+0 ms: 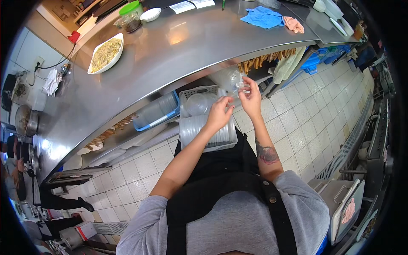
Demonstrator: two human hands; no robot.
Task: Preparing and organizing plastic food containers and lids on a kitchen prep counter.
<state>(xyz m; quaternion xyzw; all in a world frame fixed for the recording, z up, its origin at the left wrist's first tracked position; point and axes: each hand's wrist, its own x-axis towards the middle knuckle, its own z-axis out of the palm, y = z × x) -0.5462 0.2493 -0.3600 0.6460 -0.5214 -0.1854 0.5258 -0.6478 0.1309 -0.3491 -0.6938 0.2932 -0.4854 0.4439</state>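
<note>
Below the edge of the steel counter [153, 60], my right hand [250, 95] is at the knotted end of a clear plastic bag [228, 78], fingers bent; whether they grip it is unclear. My left hand [220, 113] is just left of it, thumb and fingers apart, with nothing plainly held. Under my left forearm, a plastic basket [220, 147] with a stack of clear plastic lids [194, 129] juts out from the shelf. Round clear lids [196, 103] lie further in. Left of that, a blue basket [154, 126] holds more clear plastic containers.
On the counter stand a white dish of fried rice [106, 54], a jar [130, 24], a small white bowl [150, 14], and blue [263, 17] and pink cloths [293, 25]. Grey lidded bins [338, 194] stand at right. Other people are at the far left.
</note>
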